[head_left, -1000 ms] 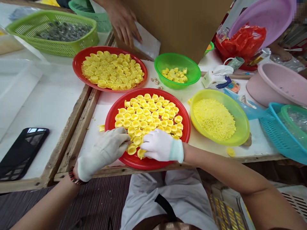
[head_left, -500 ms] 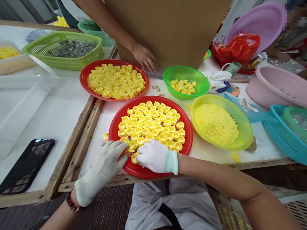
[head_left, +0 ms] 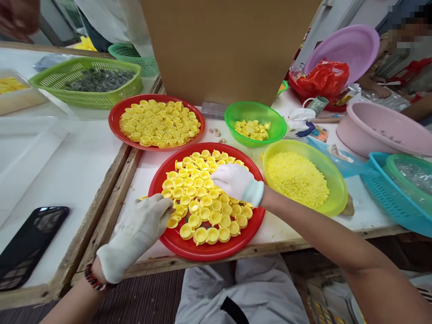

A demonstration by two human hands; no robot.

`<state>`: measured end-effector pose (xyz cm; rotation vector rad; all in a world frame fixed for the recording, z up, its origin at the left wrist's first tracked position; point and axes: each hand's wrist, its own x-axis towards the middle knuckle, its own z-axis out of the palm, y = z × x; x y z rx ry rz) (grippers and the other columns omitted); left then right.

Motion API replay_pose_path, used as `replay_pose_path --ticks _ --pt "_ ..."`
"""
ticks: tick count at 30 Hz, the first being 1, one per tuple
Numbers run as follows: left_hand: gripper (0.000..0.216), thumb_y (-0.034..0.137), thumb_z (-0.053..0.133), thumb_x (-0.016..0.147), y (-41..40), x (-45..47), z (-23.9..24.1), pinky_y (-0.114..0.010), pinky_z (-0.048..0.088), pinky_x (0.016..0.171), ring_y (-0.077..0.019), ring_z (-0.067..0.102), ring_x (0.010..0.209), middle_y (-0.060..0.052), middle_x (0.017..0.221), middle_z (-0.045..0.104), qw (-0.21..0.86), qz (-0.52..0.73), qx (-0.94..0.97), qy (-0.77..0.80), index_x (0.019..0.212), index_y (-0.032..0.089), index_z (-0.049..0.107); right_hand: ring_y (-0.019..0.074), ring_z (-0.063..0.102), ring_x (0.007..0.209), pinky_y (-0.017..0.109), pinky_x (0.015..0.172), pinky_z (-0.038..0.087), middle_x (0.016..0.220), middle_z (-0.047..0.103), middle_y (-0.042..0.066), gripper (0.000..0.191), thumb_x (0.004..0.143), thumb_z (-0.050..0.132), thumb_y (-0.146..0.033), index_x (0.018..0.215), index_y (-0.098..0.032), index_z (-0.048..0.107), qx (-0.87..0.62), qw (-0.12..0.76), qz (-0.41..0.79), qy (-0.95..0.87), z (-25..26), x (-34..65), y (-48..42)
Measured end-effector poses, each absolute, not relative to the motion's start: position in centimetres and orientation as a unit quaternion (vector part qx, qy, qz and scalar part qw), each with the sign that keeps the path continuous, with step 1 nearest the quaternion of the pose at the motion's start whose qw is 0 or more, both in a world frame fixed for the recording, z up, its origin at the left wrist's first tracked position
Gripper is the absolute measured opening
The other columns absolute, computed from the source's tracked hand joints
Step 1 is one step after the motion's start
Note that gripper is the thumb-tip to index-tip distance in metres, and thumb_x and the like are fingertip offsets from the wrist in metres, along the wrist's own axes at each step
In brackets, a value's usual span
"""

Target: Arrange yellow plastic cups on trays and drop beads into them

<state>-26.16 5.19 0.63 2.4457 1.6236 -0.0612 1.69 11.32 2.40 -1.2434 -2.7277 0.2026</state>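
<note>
Small yellow plastic cups (head_left: 200, 194), each with a tiny handle, stand mostly mouth-up in a round red tray (head_left: 251, 243) in front of me. My white-gloved left hand (head_left: 143, 220) is at the tray's left rim, fingers curled together beside the cups at that edge. Over the upper right part of the cups, my white-gloved right hand (head_left: 234, 181) has its fingers bent down and closed. The fingertips of both hands are partly hidden, so what they pinch cannot be made out.
Behind lies another red tray (head_left: 113, 119) of yellow cups. A green bowl (head_left: 280, 121) holds more cups; a yellow bowl (head_left: 337, 189) holds small yellow pieces. A tall cardboard box (head_left: 229, 49) stands at the back. A black phone (head_left: 33, 245) lies left, a blue basket (head_left: 391, 198) right.
My right hand has moved from the tray's near side to its upper right, exposing the front cups. My left hand stays near the left rim. A co-worker's hand has left the box's side.
</note>
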Motion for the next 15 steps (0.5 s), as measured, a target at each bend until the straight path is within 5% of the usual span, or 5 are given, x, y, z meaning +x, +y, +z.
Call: replay_pose_path --ticks 7,15 --pt "0.031 0.033 0.042 0.097 3.5 -26.8 -0.9 -0.04 0.053 0.089 -0.0246 0.068 0.095 -0.01 0.106 0.072 0.14 0.074 0.836 0.526 0.099 0.02 0.07 0.0264 0.06 0.111 0.039 0.086 0.046 0.129 0.064 0.01 0.037 0.1 0.043 -0.012 0.126 -0.021 0.067 -0.343 -0.034 -0.042 -0.938 2.1 -7.5 18.2" --pt "0.019 0.029 0.052 0.092 2.9 -27.1 -1.0 -0.039 0.056 0.082 -0.0245 0.071 0.086 -0.007 0.095 0.076 0.113 0.137 0.856 0.485 0.097 0.025 0.07 0.0274 0.063 0.112 0.042 0.09 0.043 0.12 0.072 0.011 0.028 0.096 0.049 -0.01 0.113 -0.018 0.07 -0.241 -0.097 -0.098 -0.961 1.9 -11.5 23.2"
